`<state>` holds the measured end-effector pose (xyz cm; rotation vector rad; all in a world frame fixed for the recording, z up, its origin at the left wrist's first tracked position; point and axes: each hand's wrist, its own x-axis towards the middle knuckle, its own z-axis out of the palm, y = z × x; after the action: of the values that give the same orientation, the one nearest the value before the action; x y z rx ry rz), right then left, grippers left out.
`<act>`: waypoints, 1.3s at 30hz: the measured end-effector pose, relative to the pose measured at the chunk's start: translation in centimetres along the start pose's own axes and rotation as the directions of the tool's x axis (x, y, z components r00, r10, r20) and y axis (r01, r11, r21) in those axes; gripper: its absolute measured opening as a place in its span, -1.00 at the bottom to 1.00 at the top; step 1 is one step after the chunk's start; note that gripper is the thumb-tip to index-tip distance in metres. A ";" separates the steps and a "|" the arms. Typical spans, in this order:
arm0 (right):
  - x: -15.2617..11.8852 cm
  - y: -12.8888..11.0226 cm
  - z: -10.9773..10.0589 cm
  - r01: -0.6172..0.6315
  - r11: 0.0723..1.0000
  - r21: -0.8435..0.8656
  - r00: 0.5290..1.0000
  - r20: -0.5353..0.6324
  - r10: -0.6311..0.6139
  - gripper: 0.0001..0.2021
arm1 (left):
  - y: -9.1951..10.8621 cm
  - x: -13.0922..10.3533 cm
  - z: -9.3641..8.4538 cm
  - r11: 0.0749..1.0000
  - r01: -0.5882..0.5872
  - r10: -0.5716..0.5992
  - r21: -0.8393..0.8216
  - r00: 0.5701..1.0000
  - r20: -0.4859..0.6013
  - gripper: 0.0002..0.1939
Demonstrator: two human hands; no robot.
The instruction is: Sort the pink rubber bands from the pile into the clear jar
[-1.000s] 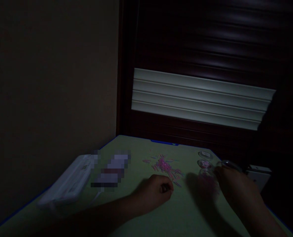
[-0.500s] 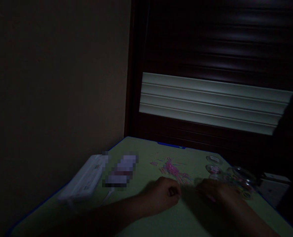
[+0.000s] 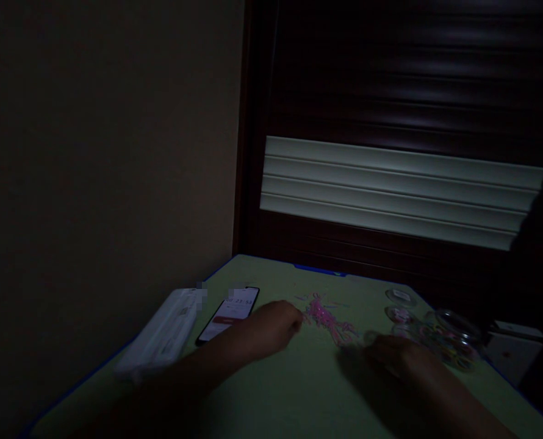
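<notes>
A loose heap of thin pink and pale strands, which look like small elastic bands (image 3: 323, 317), lies on the pale green table (image 3: 280, 396). My left hand (image 3: 276, 326) is at the heap's left edge, fingers curled into a pinch; whatever they hold is too small or dark to see. To the right of the heap, my right hand (image 3: 397, 355) hangs low over the table with its fingers drawn together. Its fingertips are dim and blurred, and their contents cannot be made out. A faint clear round edge shows just behind them.
A lit phone (image 3: 228, 314) and a long white box (image 3: 161, 332) lie at the left, near the wall. Clear round containers (image 3: 448, 338) with coloured bands stand at the right, beside small round lidded tubs (image 3: 399, 314). A white boxy object (image 3: 514, 350) is beyond the table's right edge.
My left hand has moved left and slightly away from me, from the front of the heap to its left side. My right hand stays nearly in place.
</notes>
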<state>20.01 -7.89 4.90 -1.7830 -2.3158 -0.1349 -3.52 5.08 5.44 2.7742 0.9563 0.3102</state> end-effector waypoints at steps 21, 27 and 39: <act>0.0 0.0 -0.4 0.036 0.999 0.002 0.999 0.040 -0.036 -0.72 | -2.5 -0.3 -3.2 0.897 0.181 -0.238 0.404 0.967 0.096 -0.76; -0.1 -0.4 -0.3 0.035 0.999 0.037 0.998 0.043 -0.037 -0.77 | -2.4 -0.3 -3.1 0.909 0.165 -0.223 0.382 0.968 0.113 -0.78; -0.3 -0.8 -0.5 0.008 1.000 0.023 0.999 -0.034 -0.007 -0.77 | -1.9 -0.1 -1.8 0.999 0.000 -0.007 0.049 0.992 0.126 -0.84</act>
<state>19.31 -8.46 5.34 -1.7471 -2.2917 -0.1373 -5.12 6.70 6.70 2.7970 0.9504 0.1109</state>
